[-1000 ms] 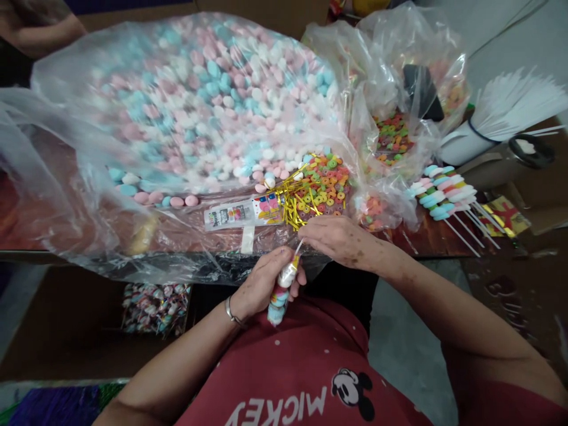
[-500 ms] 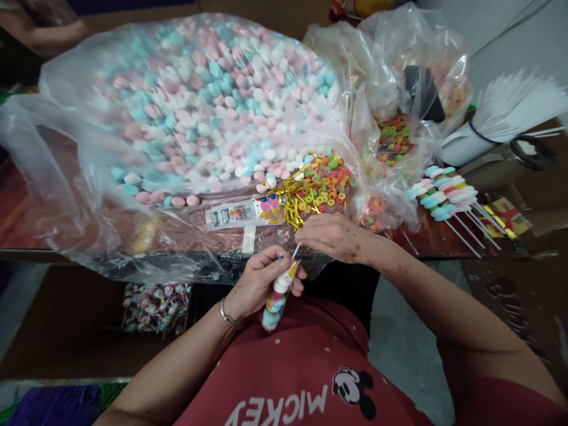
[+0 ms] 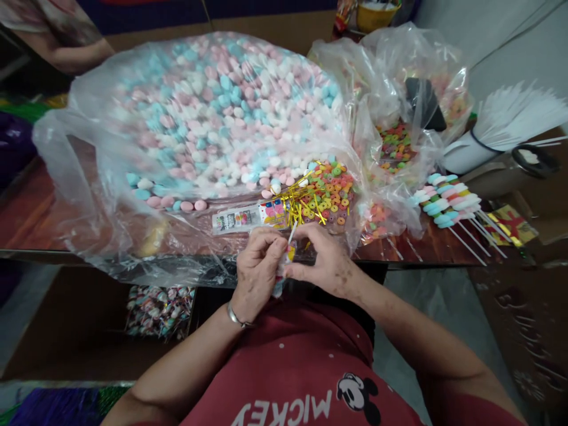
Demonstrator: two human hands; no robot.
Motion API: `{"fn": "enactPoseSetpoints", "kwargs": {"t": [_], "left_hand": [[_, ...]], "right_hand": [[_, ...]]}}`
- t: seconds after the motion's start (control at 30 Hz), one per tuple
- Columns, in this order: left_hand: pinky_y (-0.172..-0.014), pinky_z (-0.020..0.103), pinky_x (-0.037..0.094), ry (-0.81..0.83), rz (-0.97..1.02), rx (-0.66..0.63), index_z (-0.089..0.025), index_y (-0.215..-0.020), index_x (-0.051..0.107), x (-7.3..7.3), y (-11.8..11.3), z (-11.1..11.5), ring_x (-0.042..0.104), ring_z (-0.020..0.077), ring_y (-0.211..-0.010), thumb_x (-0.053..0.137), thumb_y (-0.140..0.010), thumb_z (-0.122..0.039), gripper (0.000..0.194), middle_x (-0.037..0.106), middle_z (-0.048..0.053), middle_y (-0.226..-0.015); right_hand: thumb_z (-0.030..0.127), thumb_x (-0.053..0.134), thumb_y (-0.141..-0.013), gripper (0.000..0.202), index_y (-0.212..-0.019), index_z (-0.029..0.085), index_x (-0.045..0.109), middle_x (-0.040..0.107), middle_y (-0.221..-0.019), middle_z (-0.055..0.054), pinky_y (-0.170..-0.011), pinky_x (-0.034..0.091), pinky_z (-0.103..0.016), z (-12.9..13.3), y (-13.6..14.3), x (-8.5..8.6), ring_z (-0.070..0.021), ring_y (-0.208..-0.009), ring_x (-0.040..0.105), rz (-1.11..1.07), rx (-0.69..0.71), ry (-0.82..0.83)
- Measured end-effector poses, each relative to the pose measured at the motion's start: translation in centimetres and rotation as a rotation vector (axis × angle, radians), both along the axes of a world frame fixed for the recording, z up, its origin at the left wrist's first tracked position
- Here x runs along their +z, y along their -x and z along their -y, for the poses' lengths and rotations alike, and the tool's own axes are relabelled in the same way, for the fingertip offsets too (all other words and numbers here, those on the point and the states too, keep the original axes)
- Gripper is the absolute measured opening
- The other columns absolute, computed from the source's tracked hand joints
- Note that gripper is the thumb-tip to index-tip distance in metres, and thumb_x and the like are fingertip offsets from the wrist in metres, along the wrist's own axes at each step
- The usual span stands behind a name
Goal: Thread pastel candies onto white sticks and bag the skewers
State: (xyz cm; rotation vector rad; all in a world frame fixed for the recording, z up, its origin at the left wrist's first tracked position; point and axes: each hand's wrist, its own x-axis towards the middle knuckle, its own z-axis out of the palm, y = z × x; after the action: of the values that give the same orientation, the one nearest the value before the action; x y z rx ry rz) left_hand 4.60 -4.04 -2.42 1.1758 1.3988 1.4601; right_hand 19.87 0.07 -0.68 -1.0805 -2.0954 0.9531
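Observation:
My left hand [image 3: 260, 269] pinches the wrapped candy stick [image 3: 290, 251] near its upper end, just in front of the table edge. The white stick points up between my hands, and most of the candy is hidden behind my left fingers. My right hand [image 3: 326, 260] curves around the other side, fingers apart, its thumb at the wrapper. Just beyond my hands lie gold twist ties [image 3: 297, 204], a stack of printed clear wrappers [image 3: 239, 219] and colourful gummy rings [image 3: 332, 192].
A large clear bag of pastel marshmallows [image 3: 222, 112] covers the table. On the right are skewered candies [image 3: 448, 201] and a jug of white sticks [image 3: 470, 148]. Below left, a box [image 3: 57, 331] holds finished sticks. Another person's arm [image 3: 80, 56] shows top left.
My left hand has moved up and turned over the wrapped candy. My right hand has lowered beside it, its fingers spreading from the stick. The view has shifted slightly.

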Motion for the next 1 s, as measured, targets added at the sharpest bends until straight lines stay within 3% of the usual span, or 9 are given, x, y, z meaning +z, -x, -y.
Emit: {"fn": "enactPoseSetpoints", "kwargs": {"t": [0.07,0.17,0.23,0.33,0.47,0.57,0.7,0.83,1.0], "left_hand": [[-0.078,0.022,0.046,-0.008,0.009,-0.004,-0.018,-0.073,0.067,0.2,-0.3,-0.3,0.056,0.0141,-0.087,0.068,-0.081,-0.032,0.016,0.059,0.002,-0.09],[-0.064,0.02,0.045,0.131,0.29,-0.066,-0.019,-0.08,0.064,0.0,-0.8,-0.2,0.053,0.0104,-0.068,0.067,-0.082,-0.037,0.018,0.057,-0.001,-0.079],[-0.06,0.02,0.044,0.233,0.493,-0.137,-0.019,-0.084,0.064,-0.2,-0.9,0.0,0.051,0.0093,-0.061,0.067,-0.081,-0.04,0.022,0.058,-0.002,-0.073],[-0.06,0.019,0.045,0.304,0.587,-0.198,-0.016,-0.083,0.065,-0.6,-0.6,0.3,0.055,0.0088,-0.062,0.074,-0.075,-0.034,0.022,0.062,-0.001,-0.072],[-0.055,0.02,0.047,0.391,0.682,-0.244,-0.015,-0.072,0.061,-0.4,0.2,0.1,0.057,0.0095,-0.054,0.077,-0.071,-0.031,0.023,0.062,-0.002,-0.06],[-0.047,0.021,0.047,0.585,0.741,-0.455,-0.013,-0.068,0.06,-0.2,1.2,-0.4,0.059,0.0124,-0.048,0.078,-0.068,-0.028,0.023,0.063,0.001,-0.056],[-0.044,0.022,0.049,0.772,0.811,-0.775,-0.009,-0.082,0.064,-0.8,2.1,-0.7,0.065,0.0171,-0.049,0.073,-0.071,-0.025,0.021,0.071,0.011,-0.069],[-0.049,0.028,0.053,0.767,0.935,-0.906,-0.01,-0.088,0.064,-1.3,2.2,-0.2,0.064,0.0184,-0.05,0.067,-0.079,-0.035,0.027,0.069,0.011,-0.067],[-0.055,0.028,0.052,0.782,0.854,-0.938,-0.008,-0.085,0.069,-0.4,2.5,0.1,0.056,0.0119,-0.052,0.068,-0.08,-0.039,0.032,0.058,0.005,-0.065]], "right_hand": [[0.034,0.065,-0.082,0.019,-0.083,0.018,0.055,0.056,-0.087,-0.003,-0.074,0.045,-0.028,0.5,0.5,-0.6,-0.0158,-0.084,0.053,-0.061,0.005,0.026],[0.023,0.054,-0.089,0.017,-0.072,0.018,0.053,0.051,-0.078,0.0,-0.071,0.043,-0.026,0.5,0.8,-1.4,-0.0127,-0.076,0.051,-0.167,-0.032,0.053],[0.023,0.055,-0.089,0.014,-0.075,0.018,0.057,0.052,-0.079,0.0,-0.072,0.044,-0.027,0.3,0.7,-1.6,-0.0128,-0.077,0.052,-0.223,-0.041,0.075],[0.024,0.056,-0.088,0.01,-0.081,0.018,0.062,0.056,-0.083,-0.002,-0.077,0.046,-0.029,0.1,0.5,-1.9,-0.0141,-0.082,0.056,-0.291,-0.028,0.126],[0.031,0.061,-0.086,0.014,-0.095,0.021,0.057,0.057,-0.079,0.002,-0.064,0.051,-0.026,0.1,0.4,-2.3,-0.0114,-0.069,0.058,-0.486,0.054,0.408],[0.037,0.066,-0.084,0.031,-0.109,0.022,0.054,0.059,-0.079,0.004,-0.06,0.052,-0.024,-0.2,-0.2,-2.5,-0.0097,-0.064,0.059,-0.556,0.229,0.528],[0.033,0.059,-0.091,0.018,-0.093,0.017,0.066,0.064,-0.08,-0.001,-0.069,0.05,-0.023,-0.8,-1.3,-2.5,-0.0104,-0.072,0.061,-0.345,0.411,0.184],[0.026,0.05,-0.095,0.023,-0.086,0.015,0.067,0.066,-0.078,-0.004,-0.068,0.049,-0.022,-0.7,-1.7,-2.3,-0.0109,-0.073,0.06,-0.238,0.401,-0.186],[0.023,0.046,-0.096,0.023,-0.086,0.017,0.065,0.067,-0.078,-0.003,-0.066,0.05,-0.023,0.2,-1.6,-2.1,-0.0118,-0.072,0.06,-0.142,0.296,-0.235]]}}
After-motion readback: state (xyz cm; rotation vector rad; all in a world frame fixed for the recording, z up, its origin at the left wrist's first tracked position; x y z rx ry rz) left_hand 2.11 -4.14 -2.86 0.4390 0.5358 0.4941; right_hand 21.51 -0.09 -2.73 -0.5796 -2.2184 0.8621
